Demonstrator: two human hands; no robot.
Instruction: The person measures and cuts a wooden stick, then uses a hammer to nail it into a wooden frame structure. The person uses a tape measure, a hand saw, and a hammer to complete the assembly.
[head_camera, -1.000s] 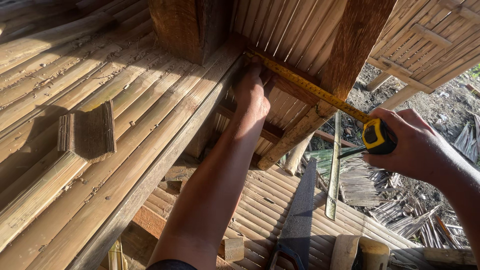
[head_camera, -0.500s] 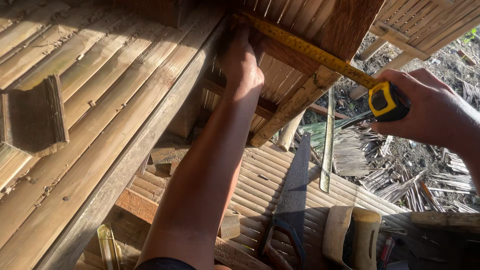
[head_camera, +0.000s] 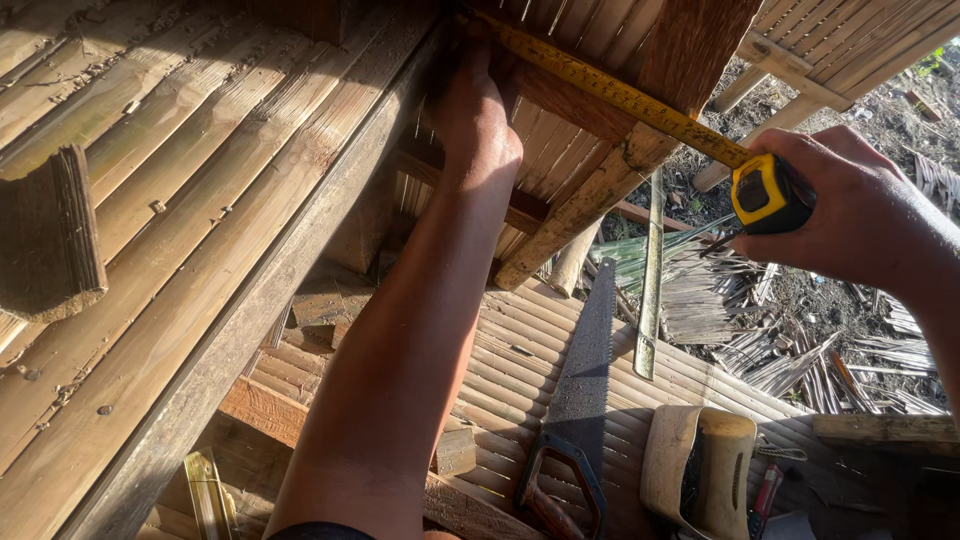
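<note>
Tape measure (head_camera: 765, 192): case largely covered by right hand (head_camera: 860, 215); blade end hidden behind left hand (head_camera: 475, 115). Hand saw (head_camera: 575, 400): handle cut by bottom edge. Cut plastic jug (head_camera: 697, 468): contents shadowed, unidentifiable. Wood block (head_camera: 50, 235): cut by left edge.

No packages, labels, signs or screens anywhere in view.
</note>
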